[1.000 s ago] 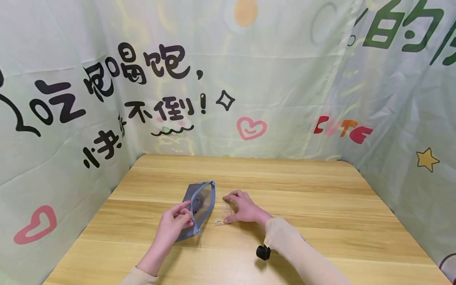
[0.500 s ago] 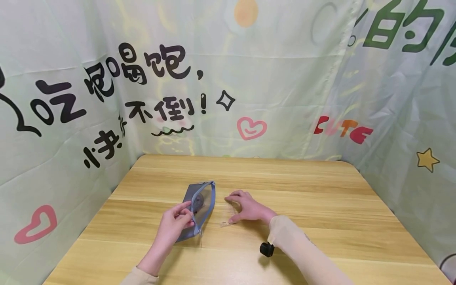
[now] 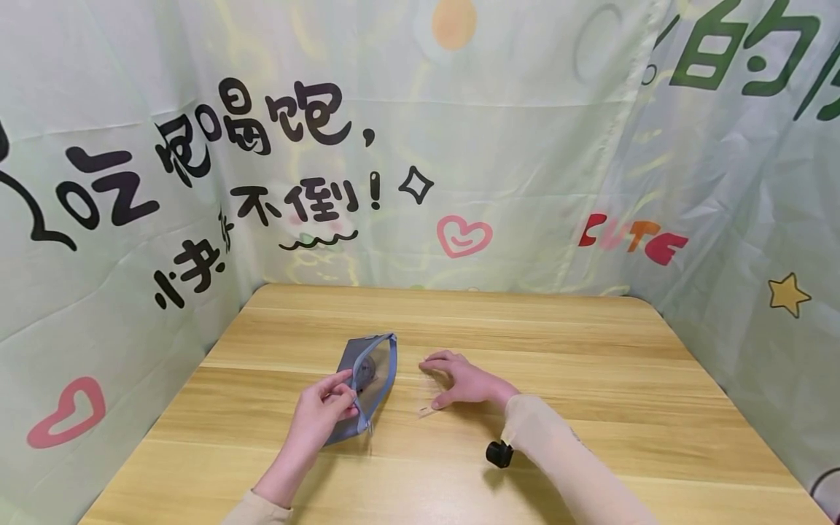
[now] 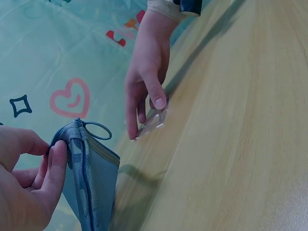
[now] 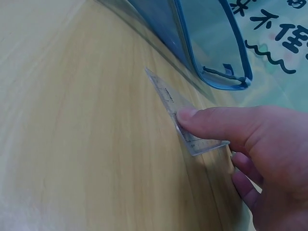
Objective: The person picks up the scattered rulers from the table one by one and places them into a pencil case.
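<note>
My left hand (image 3: pixel 316 414) pinches the near edge of a blue-grey zip pouch (image 3: pixel 348 357) between thumb and fingers. The pouch's mouth gapes toward the right, and a round greyish shape (image 3: pixel 364 373) shows inside, too dim to name. In the left wrist view, a zipper pull ring (image 4: pixel 98 131) sticks out at the pouch's end. To the right of the pouch, my right hand (image 3: pixel 469 383) grips a clear plastic set square (image 5: pixel 168 103) by its edges. Its thumb lies on the ruled side; the fingers partly cover the far side. The set square is tilted close to the tabletop.
A wood-grain table (image 3: pixel 590 364) lies under both hands. Printed cloth curtains (image 3: pixel 525 146) enclose its back and sides. A black device (image 3: pixel 499 454) hangs at the right sleeve.
My right hand has shifted slightly rightward, away from the pouch, with the set square in its grip. My left hand and the pouch have stayed in place.
</note>
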Action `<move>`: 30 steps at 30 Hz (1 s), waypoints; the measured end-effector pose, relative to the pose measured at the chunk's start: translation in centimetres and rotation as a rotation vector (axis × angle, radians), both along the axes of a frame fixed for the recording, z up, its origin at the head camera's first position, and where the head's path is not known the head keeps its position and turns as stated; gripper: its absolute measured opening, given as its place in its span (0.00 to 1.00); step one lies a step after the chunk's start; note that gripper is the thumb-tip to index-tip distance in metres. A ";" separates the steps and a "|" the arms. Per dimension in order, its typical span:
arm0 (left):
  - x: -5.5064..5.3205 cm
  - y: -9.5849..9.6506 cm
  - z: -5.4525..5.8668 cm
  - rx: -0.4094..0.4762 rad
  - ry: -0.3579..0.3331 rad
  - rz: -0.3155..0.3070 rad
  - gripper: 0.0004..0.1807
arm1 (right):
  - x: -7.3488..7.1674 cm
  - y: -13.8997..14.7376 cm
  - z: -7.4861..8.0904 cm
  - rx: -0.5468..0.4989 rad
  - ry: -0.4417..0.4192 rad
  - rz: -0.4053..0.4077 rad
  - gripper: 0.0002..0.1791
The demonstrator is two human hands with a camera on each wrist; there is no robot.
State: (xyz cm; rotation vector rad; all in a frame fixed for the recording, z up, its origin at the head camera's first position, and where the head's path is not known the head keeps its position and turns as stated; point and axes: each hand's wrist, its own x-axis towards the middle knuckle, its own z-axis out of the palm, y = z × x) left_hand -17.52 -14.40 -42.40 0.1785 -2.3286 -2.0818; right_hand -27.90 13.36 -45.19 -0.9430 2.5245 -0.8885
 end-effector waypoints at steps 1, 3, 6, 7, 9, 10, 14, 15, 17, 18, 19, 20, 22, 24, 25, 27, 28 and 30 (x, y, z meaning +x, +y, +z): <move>0.0 0.0 0.0 0.000 -0.001 0.000 0.25 | 0.0 0.1 0.0 -0.003 -0.003 0.002 0.44; 0.0 0.0 0.0 0.000 -0.001 0.001 0.25 | -0.1 0.4 0.1 -0.008 -0.008 0.006 0.43; 0.0 0.0 0.0 -0.001 -0.002 0.002 0.25 | -0.3 0.9 0.0 -0.015 -0.009 0.010 0.42; 0.0 0.0 0.0 -0.001 -0.002 0.002 0.25 | -0.4 1.0 0.0 -0.017 -0.012 0.013 0.41; 0.0 0.0 0.0 -0.001 -0.003 0.002 0.25 | -0.5 1.3 -0.1 -0.024 -0.006 0.023 0.40; 0.0 0.0 0.0 -0.001 -0.003 0.001 0.25 | -0.6 1.5 -0.2 -0.030 -0.007 0.028 0.40; -0.1 0.0 0.0 0.004 -0.001 0.000 0.25 | -0.8 2.0 -0.3 -0.060 -0.015 0.044 0.38; -0.1 0.0 0.0 0.005 0.000 0.000 0.25 | -0.8 2.1 -0.4 -0.065 -0.018 0.046 0.38; 0.0 0.0 0.0 0.006 0.000 -0.001 0.25 | -0.8 2.2 -0.4 -0.079 -0.029 0.048 0.38; 0.0 0.0 0.0 0.006 0.000 0.000 0.25 | -0.9 2.3 -0.4 -0.087 -0.030 0.051 0.38; 0.0 0.0 0.0 0.005 0.000 0.000 0.25 | -0.9 2.4 -0.5 -0.094 -0.030 0.053 0.38; 0.0 0.0 0.0 0.006 0.001 0.000 0.25 | -0.9 2.4 -0.5 -0.103 -0.031 0.055 0.38; 0.0 -0.1 0.0 0.004 0.003 -0.001 0.25 | -1.0 2.5 -0.5 -0.121 -0.051 0.053 0.39; 0.0 0.0 0.0 0.003 0.004 -0.001 0.25 | -1.0 2.5 -0.5 -0.132 -0.059 0.048 0.39; 0.0 0.0 0.0 0.003 0.004 -0.002 0.25 | -1.0 2.5 -0.5 -0.134 -0.063 0.045 0.39; 0.0 0.0 0.0 0.002 0.003 -0.002 0.25 | -0.9 2.5 -0.5 -0.137 -0.077 0.030 0.39; 0.0 0.0 0.0 0.002 0.003 -0.002 0.25 | -0.8 2.6 -0.5 -0.137 -0.077 0.021 0.39; 0.0 0.0 0.0 0.001 0.002 -0.001 0.25 | -0.6 2.5 -0.4 -0.137 -0.080 -0.007 0.39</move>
